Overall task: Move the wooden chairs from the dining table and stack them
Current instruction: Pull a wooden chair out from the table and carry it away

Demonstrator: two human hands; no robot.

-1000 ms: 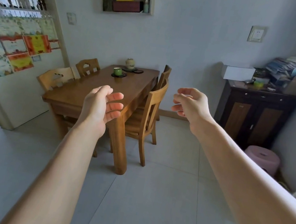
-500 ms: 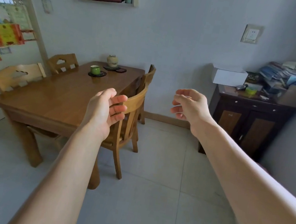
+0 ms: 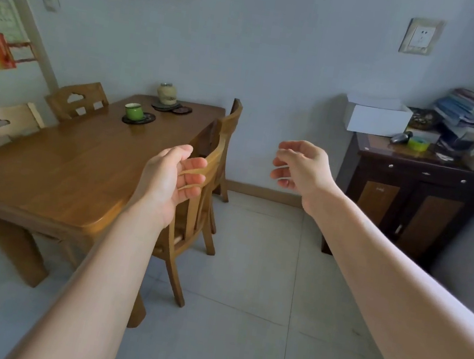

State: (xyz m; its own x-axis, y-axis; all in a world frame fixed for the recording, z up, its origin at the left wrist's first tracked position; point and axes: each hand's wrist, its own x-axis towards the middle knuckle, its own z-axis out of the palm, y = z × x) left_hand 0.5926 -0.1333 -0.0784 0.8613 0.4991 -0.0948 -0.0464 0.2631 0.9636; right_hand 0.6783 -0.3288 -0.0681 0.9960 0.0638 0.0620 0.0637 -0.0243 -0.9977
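Head cam | L hand [image 3: 167, 181] loose, empty, at chair [image 3: 216, 157] back | R hand [image 3: 301, 170] loose, empty

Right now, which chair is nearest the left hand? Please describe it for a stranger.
Find the wooden table. Two chairs stand along its right side, toward the dark cabinet. It is the near chair, its back just beyond the open left hand; the far chair stands by the wall.

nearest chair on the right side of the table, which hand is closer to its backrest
Left. The left hand reaches right by the near chair's backrest; the right hand hangs open in the air, off to its right.
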